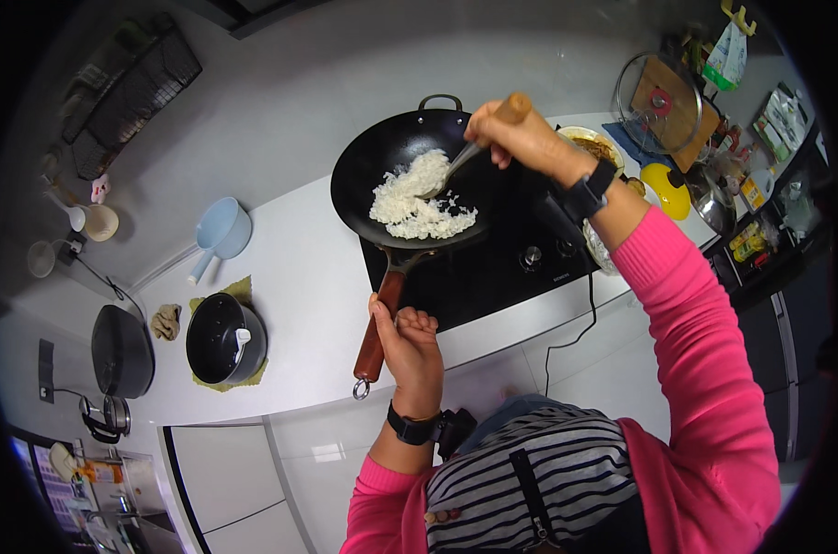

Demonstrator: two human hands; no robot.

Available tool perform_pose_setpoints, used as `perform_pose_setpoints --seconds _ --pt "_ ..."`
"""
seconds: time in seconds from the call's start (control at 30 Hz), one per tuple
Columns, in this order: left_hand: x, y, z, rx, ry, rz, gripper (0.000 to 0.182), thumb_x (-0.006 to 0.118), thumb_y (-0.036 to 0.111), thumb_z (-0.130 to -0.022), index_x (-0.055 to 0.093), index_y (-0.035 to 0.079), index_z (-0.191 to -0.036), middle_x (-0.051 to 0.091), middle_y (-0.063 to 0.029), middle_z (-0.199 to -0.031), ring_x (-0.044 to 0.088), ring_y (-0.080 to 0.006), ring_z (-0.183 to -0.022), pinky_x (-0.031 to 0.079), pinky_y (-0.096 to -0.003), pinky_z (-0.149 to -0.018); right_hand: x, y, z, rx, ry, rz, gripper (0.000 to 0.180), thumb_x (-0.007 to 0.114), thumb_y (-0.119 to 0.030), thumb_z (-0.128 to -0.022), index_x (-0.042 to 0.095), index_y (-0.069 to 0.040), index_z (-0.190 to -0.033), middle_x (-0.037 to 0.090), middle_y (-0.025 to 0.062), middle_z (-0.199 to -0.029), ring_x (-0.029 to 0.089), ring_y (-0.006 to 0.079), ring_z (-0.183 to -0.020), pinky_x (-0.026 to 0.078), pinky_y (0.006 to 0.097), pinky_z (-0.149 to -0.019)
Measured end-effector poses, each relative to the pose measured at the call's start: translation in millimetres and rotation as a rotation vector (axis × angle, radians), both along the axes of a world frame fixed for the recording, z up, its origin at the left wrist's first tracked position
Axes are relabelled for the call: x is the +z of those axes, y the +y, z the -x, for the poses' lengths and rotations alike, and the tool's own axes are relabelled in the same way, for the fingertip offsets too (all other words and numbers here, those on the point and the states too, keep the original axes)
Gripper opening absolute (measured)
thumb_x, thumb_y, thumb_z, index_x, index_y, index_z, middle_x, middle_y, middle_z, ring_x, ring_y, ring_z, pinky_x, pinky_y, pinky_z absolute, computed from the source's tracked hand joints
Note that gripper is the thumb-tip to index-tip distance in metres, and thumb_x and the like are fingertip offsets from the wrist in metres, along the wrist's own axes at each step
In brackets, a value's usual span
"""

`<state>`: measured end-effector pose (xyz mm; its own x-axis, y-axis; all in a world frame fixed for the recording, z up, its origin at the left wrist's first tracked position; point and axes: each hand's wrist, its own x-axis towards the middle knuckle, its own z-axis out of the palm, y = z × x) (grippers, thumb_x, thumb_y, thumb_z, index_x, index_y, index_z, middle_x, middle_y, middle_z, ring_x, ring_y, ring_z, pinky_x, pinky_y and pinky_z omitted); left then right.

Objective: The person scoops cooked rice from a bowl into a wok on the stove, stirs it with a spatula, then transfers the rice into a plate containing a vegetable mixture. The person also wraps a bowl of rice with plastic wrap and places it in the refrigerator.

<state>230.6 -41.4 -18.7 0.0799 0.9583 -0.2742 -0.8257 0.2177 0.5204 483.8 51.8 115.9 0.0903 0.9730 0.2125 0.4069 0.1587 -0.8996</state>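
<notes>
My right hand (505, 135) grips a metal turner (462, 158) by its wooden handle (514, 107). The turner's blade is pressed into a mound of cooked white rice (419, 194) inside a black wok (363, 166); looser grains spread towards the near side. With the thumb laid across it and the fingers curled beside it, my left hand (412, 339) holds the wok's reddish-brown wooden handle (372, 353). Under the wok is a black glass cooktop (474, 291) with control knobs (532, 257).
On the left counter are a light blue dipper (224, 227), a dark inner pot (211, 339) on a cloth, and a crumpled rag (166, 322). To the right stand a dish of food (594, 147), a yellow lid (666, 190) and a glass lid (659, 102). A black cord (592, 305) hangs over the counter edge.
</notes>
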Motion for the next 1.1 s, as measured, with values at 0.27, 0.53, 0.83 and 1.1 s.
perform_pose_setpoints --seconds 0.27,0.53,0.83,1.1 --pt "0 0 0 0.000 0.002 -0.001 0.040 0.051 0.044 -0.095 0.043 0.022 -0.127 0.039 0.0022 -0.066 0.040 -0.0104 -0.062 0.036 -0.0262 -0.061 90 -17 -40 -0.051 -0.163 -0.118 0.054 0.056 -0.055 -0.086 0.058 -0.003 -0.076 0.062 0.0069 -0.070 0.045 0.0051 -0.038 0.034 0.0167 -0.033" --pt "1 -1 0 -0.006 0.006 0.000 0.040 0.050 0.044 -0.095 0.044 0.021 -0.127 0.041 0.0024 -0.066 0.041 -0.0103 -0.062 0.037 -0.0261 -0.061 18 -4 8 -0.149 0.361 -0.032 0.036 0.056 -0.032 -0.088 0.062 0.002 -0.078 0.061 0.0069 -0.066 0.055 0.0099 -0.044 0.049 0.0219 -0.041" --pt "2 -1 0 0.001 0.008 0.019 0.040 0.050 0.045 -0.095 0.045 0.021 -0.125 0.042 0.0022 -0.066 0.042 -0.0099 -0.063 0.037 -0.0256 -0.061 15 -6 -3 -0.033 0.313 0.097 0.026 0.053 -0.023 -0.088 0.061 0.002 -0.087 0.063 0.0100 -0.079 0.060 0.0127 -0.052 0.053 0.0230 -0.048" --pt "3 -1 -1 -0.010 0.021 0.013 0.039 0.050 0.044 -0.095 0.044 0.022 -0.126 0.040 0.0026 -0.066 0.040 -0.0097 -0.062 0.036 -0.0259 -0.061 3 -24 -7 -0.116 0.292 0.103 0.026 0.050 -0.025 -0.089 0.059 0.000 -0.089 0.063 0.0078 -0.083 0.058 0.0114 -0.052 0.052 0.0234 -0.049"
